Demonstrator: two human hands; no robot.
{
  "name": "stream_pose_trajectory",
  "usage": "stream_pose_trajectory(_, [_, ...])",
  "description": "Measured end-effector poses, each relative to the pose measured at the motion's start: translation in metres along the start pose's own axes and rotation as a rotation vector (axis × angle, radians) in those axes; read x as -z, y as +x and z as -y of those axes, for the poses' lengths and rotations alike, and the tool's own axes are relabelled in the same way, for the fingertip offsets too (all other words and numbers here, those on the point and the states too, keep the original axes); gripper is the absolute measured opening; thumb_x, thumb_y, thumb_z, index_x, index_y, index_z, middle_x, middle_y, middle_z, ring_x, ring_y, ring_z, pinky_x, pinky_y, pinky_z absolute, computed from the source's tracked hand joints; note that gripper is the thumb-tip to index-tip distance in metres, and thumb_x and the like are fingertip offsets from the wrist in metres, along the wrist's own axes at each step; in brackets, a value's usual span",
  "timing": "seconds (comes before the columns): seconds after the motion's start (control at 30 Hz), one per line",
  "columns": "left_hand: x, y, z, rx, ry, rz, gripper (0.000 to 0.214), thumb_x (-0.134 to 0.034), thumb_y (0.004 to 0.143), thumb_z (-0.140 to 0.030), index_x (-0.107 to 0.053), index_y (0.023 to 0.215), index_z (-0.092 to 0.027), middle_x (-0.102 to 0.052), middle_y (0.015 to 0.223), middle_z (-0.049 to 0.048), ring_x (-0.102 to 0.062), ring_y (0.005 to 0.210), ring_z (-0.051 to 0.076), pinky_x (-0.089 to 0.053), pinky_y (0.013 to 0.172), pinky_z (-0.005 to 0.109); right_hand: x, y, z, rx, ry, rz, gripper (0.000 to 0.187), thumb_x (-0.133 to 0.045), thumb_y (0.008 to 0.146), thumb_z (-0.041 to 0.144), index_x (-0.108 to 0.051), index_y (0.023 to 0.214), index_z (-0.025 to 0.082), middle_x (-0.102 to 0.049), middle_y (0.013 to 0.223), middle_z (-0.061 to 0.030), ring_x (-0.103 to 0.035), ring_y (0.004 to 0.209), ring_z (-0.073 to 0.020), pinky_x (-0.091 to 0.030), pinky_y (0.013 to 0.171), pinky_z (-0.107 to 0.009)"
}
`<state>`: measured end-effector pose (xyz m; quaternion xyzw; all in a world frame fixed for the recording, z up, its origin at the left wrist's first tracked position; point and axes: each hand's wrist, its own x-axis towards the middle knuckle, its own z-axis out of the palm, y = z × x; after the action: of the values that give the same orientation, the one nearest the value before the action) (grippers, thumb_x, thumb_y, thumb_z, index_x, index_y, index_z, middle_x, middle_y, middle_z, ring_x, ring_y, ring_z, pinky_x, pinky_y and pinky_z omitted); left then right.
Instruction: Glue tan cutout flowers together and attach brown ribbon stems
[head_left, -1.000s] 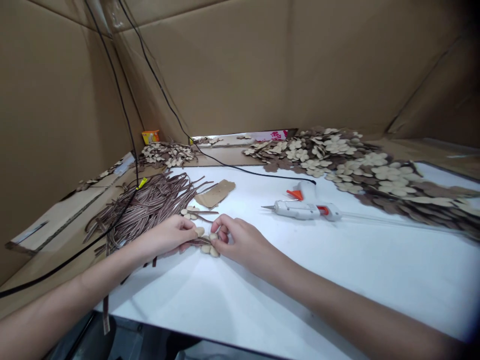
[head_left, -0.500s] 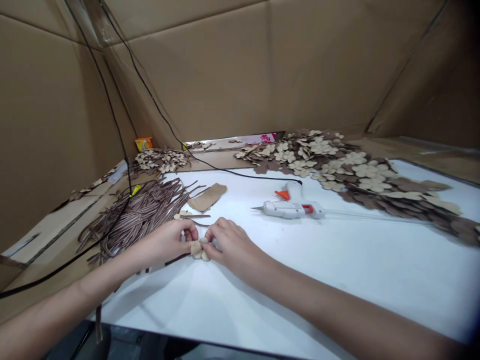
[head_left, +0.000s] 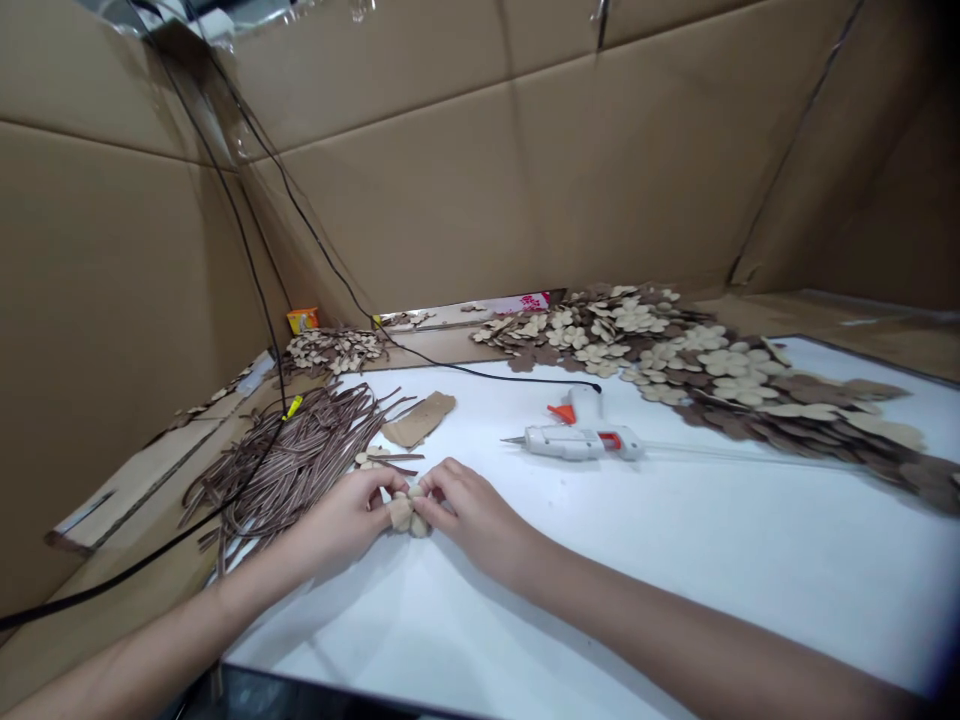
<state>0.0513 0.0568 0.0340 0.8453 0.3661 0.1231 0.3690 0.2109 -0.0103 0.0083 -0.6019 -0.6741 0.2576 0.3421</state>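
Observation:
A small beige fabric flower (head_left: 409, 516) is pinched between my two hands, just above the white tabletop (head_left: 600, 560). My left hand (head_left: 361, 508) grips its left side with thumb and fingers. From the right, my right hand (head_left: 461, 508) presses thumb and fingertips onto its petals. The fingers partly cover the flower. Close behind my left hand lie small beige flower pieces (head_left: 370, 457) and a heap of brown strips (head_left: 300, 465). A scrap of tan cardboard (head_left: 420, 420) rests beyond my hands.
A white glue gun (head_left: 566, 442) with an orange trigger lies right of centre, its black cord (head_left: 480, 374) running back left. Piles of beige and brown felt flowers (head_left: 645, 340) spread along the back and right. Cardboard walls (head_left: 450, 190) enclose the table. An orange box (head_left: 303, 320) stands at back left.
The camera view has tilted up, so everything sits lower in the picture. Both hands stay on the flower, with the fingers drawn closer together around it.

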Motion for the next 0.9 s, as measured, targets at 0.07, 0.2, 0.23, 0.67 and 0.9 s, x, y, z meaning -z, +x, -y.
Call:
stream_pose_trajectory(0.07, [-0.002,-0.002,-0.003,-0.023,-0.063,-0.015,0.016,-0.053,0.076,-0.027,-0.062,0.079,-0.014,-0.063,0.076,0.0016,-0.053,0.070,0.014,-0.039,0.061,0.021,0.003,0.000,-0.002,0.006,0.066,0.008,0.015,-0.048,0.086,0.025,-0.057,0.077,0.018,-0.055,0.087,-0.0040,-0.053,0.086,-0.0177,-0.040,0.077,-0.031])
stream_pose_trajectory(0.2, [-0.005,-0.002,-0.007,-0.016,-0.171,-0.012,0.015,-0.055,0.076,-0.028,-0.059,0.079,-0.013,-0.060,0.071,0.0007,-0.049,0.060,0.011,-0.037,0.053,0.020,0.009,0.001,-0.006,0.024,0.180,0.058,0.021,-0.046,0.086,0.030,-0.057,0.075,0.017,-0.058,0.080,-0.0020,-0.055,0.079,-0.0159,-0.042,0.072,-0.028])
stream_pose_trajectory(0.23, [-0.006,-0.001,-0.006,0.001,-0.194,-0.001,0.017,-0.056,0.076,-0.029,-0.059,0.078,-0.013,-0.058,0.068,0.0003,-0.047,0.056,0.010,-0.036,0.050,0.019,0.011,0.001,-0.007,0.024,0.204,0.075,0.021,-0.046,0.086,0.031,-0.057,0.074,0.017,-0.059,0.078,-0.0015,-0.056,0.077,-0.0156,-0.042,0.071,-0.028])
stream_pose_trajectory(0.67, [-0.002,0.020,-0.008,0.004,-0.363,0.036,0.041,-0.066,0.066,-0.051,-0.055,0.077,-0.013,-0.051,0.058,-0.0041,-0.039,0.038,0.004,-0.027,0.037,0.017,0.022,0.003,-0.003,-0.088,0.423,0.060,0.018,-0.050,0.082,0.031,-0.054,0.074,0.015,-0.061,0.071,-0.0023,-0.053,0.059,-0.0106,-0.042,0.055,-0.022])
stream_pose_trajectory(0.9, [-0.011,0.018,-0.004,-0.003,-0.429,-0.005,0.037,-0.066,0.068,-0.048,-0.053,0.075,-0.013,-0.051,0.060,-0.0044,-0.036,0.036,0.002,-0.025,0.035,0.017,0.012,0.010,-0.015,-0.100,0.500,0.042,0.014,-0.056,0.076,0.030,-0.055,0.073,0.016,-0.062,0.069,-0.0002,-0.054,0.060,-0.0111,-0.041,0.056,-0.023])
